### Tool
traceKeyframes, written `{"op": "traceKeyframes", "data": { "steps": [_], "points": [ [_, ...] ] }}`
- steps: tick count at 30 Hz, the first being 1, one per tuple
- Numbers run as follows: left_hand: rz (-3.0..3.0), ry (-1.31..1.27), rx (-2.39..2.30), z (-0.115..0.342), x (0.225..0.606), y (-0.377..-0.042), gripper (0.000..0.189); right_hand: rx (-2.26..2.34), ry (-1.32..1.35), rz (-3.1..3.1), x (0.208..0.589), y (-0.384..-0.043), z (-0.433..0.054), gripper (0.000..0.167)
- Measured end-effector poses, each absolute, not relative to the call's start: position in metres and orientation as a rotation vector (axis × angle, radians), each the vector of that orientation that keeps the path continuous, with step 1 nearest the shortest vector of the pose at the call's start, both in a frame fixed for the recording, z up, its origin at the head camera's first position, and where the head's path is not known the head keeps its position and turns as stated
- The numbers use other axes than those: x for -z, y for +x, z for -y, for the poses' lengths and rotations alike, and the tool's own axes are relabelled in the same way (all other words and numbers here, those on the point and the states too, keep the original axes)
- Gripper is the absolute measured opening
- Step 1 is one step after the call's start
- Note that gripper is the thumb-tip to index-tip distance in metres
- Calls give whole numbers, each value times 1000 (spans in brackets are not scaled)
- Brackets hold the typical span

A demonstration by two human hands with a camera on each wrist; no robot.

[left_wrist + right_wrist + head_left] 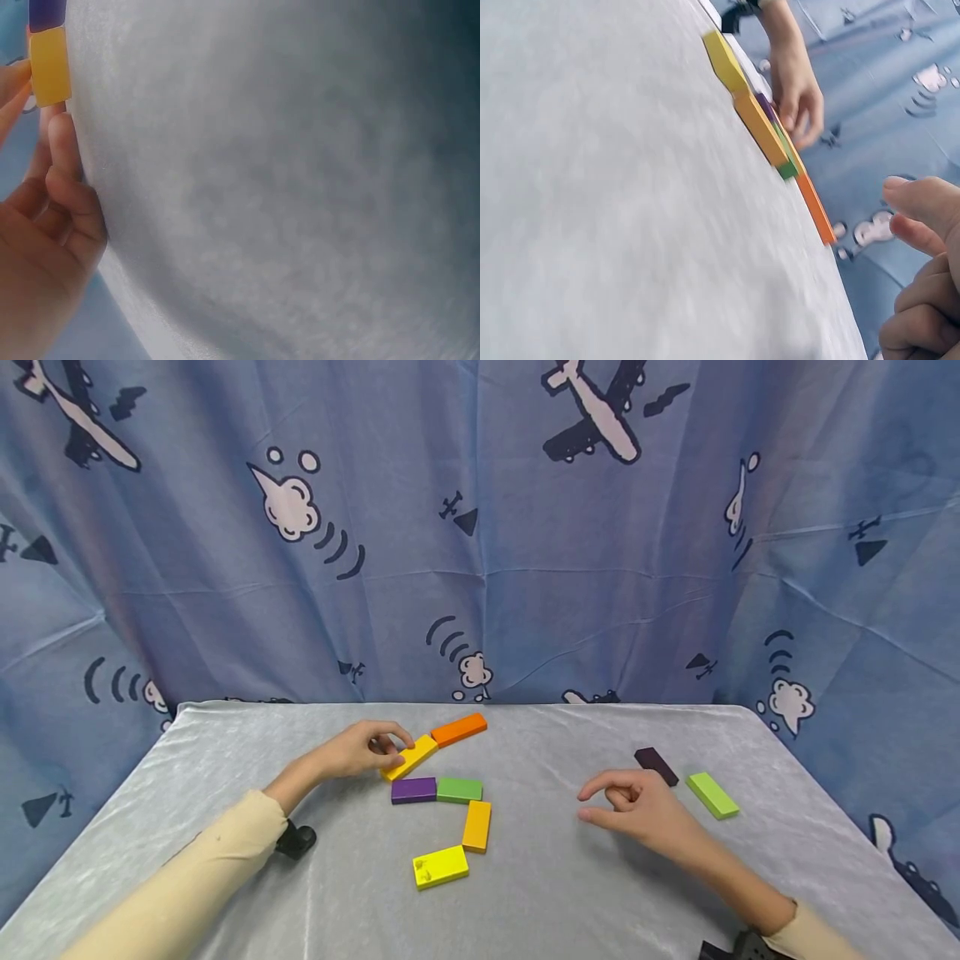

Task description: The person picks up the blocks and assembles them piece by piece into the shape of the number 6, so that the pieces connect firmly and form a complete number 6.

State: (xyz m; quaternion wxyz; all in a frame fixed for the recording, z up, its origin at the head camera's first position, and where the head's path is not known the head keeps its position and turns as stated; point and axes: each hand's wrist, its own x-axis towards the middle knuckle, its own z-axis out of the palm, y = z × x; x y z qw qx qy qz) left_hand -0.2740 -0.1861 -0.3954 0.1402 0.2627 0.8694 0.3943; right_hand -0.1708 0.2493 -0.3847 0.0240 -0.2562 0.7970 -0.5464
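In the head view my left hand [365,748] pinches a golden-yellow block [415,755] between thumb and fingers. The far end of that block meets an orange block [459,730]. Just in front of it lie a purple block [413,791] and a green block [459,790], end to end. An amber block [477,827] runs from the green one toward a bright yellow block [440,867], their corners close together. My right hand [637,808] is raised over the table on the right, thumb and index finger apart with nothing between them.
Beyond my right hand lie a dark block [656,766] and a lime-green block [712,795]. A pale grey cloth covers the table [547,893]. Behind its far edge hangs a blue curtain [525,602] printed with planes and clouds.
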Motion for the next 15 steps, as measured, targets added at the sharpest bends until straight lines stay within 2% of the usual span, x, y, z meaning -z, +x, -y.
{"op": "traceKeyframes", "data": {
  "steps": [15],
  "points": [
    [-2494,770,-1158,186,394,-274,22,1549,-486,-2692,376,-175,-317,28]
  ]
}}
